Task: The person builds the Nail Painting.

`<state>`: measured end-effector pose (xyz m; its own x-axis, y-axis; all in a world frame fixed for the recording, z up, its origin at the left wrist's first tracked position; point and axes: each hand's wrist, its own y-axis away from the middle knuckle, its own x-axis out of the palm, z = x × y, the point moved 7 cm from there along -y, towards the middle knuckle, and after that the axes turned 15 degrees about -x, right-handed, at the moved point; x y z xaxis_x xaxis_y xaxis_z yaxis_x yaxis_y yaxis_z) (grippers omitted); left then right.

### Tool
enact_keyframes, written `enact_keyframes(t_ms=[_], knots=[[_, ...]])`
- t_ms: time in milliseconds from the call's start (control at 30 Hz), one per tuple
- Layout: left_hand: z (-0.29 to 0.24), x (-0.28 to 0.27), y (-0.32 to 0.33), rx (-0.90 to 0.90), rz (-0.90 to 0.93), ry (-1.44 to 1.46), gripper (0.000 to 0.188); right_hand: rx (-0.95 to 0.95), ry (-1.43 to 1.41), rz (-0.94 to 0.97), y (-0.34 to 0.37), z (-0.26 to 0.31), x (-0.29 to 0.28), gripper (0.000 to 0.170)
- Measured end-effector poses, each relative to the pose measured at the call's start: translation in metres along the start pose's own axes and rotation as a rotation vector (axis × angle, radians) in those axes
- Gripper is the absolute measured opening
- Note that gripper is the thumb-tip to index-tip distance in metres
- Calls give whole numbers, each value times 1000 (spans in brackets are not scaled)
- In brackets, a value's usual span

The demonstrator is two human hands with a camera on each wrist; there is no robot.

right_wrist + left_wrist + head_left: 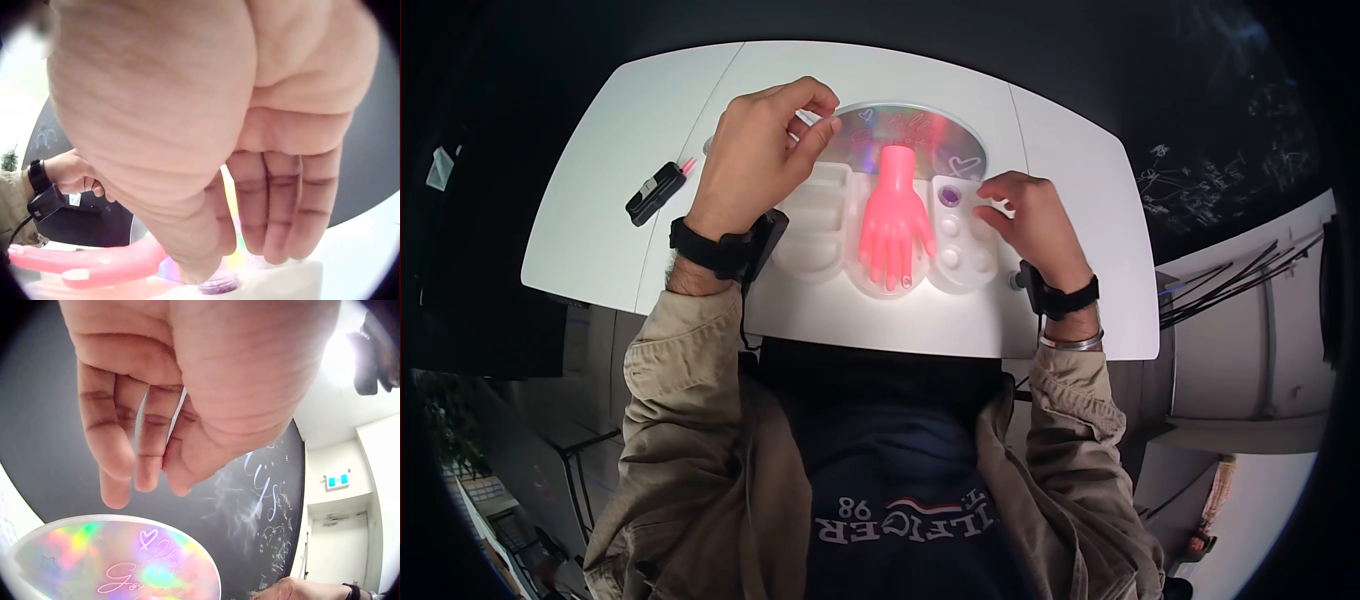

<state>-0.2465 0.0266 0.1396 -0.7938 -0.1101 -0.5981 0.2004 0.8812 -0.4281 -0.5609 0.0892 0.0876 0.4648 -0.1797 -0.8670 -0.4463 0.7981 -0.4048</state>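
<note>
A pink model hand (892, 225) lies palm down, fingers toward the person, on a white tray (810, 260). My left hand (755, 155) is raised over the tray's back left, fingers bent; in the left wrist view the left hand (206, 381) shows nothing in it, above the iridescent panel (81, 556). Beside the tray's right section is my right hand (1035, 220), fingers loosely curved. In the right wrist view the right hand (187, 112) holds nothing visible, near a round purple item (219, 285) seated in the tray; thumb contact cannot be told.
A black device (655, 194) with a pink tip lies on the white table (590, 200), left of the tray. Round wells (950, 258) are in the tray's right section. A dark board with chalk marks (1185, 180) stands behind; cables (1240, 280) hang at the right.
</note>
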Motion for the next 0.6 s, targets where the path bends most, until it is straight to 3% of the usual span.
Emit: enact_keyframes(t_ms=[100,133,600], knots=[[-7,-1,1,15,6,27,16,49,2,-68,19,-5,-19,26],[-10,-1,3,15,5,25,16,-19,59,-88,24,-3,-25,28],[-17,1,3,23,8,32,15,238,184,10,101,-36,-45,33]])
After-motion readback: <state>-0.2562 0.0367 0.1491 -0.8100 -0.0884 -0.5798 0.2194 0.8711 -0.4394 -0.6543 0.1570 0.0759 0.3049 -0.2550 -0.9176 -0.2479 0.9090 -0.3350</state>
